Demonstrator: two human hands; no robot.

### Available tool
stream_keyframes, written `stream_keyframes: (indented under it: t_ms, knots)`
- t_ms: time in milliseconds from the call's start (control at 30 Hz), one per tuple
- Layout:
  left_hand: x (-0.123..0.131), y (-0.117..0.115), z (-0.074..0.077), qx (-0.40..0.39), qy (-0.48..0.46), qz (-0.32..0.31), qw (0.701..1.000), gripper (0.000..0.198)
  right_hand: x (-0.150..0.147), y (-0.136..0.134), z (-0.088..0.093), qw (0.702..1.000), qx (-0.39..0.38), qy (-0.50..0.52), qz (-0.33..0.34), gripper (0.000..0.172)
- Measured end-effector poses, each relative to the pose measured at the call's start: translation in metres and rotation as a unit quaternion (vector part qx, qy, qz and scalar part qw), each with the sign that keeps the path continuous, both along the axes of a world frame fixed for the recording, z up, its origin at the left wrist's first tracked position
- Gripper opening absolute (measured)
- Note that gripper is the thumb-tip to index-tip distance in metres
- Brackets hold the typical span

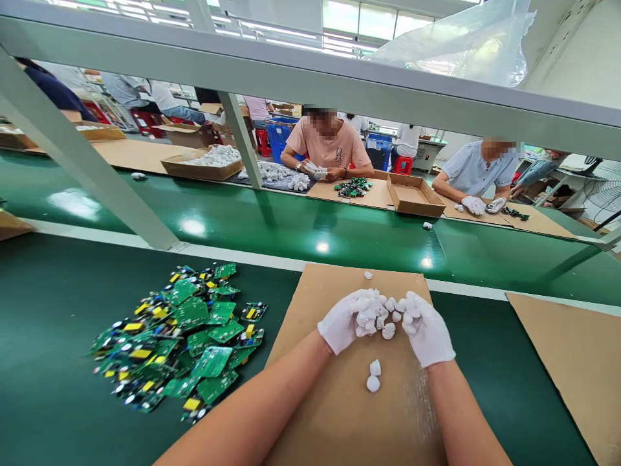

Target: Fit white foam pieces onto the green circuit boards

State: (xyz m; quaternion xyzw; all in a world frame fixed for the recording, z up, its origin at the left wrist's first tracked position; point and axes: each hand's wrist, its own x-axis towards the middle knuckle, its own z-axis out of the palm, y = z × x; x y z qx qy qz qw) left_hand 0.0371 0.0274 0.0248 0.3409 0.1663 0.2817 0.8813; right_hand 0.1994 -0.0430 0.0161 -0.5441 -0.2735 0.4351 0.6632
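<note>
Both my hands wear white gloves and are over a brown cardboard sheet (339, 414). My left hand (342, 321) curls around several small white rounded pieces (367, 320). My right hand (429, 330) faces it with bent fingers, gripping more of these pieces at the fingertips. Between the hands lies a loose cluster of the same pieces (389, 331). Two white pieces (373, 375) lie closer to me, touching each other, and a single white piece (368, 275) is near the sheet's far edge. Exactly what the pieces are cannot be made out.
Left of the cardboard, a heap of green circuit boards (194, 330) lies on the dark green table (43, 323). Another cardboard sheet (577, 356) is at right. A grey metal frame (291, 71) crosses ahead. Beyond the green belt (291, 226), two co-workers (330, 145) sit near shallow boxes (414, 197).
</note>
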Motion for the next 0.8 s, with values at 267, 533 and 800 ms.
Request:
stream_keyframes:
  t_ms: [267, 533, 800]
  knots:
    - [0.003, -0.001, -0.008, -0.028, -0.007, -0.018, 0.999, 0.032, 0.020, 0.007, -0.007, 0.990, 0.000, -0.134, -0.034, 0.043]
    - [0.003, -0.005, -0.004, 0.027, 0.015, -0.026, 0.999, 0.045, -0.007, -0.003, 0.003, 0.913, 0.021, -0.401, 0.072, 0.038]
    - [0.004, -0.006, -0.007, 0.029, 0.031, -0.030, 0.999, 0.052, -0.020, -0.005, 0.014, 0.909, 0.060, -0.350, 0.218, 0.016]
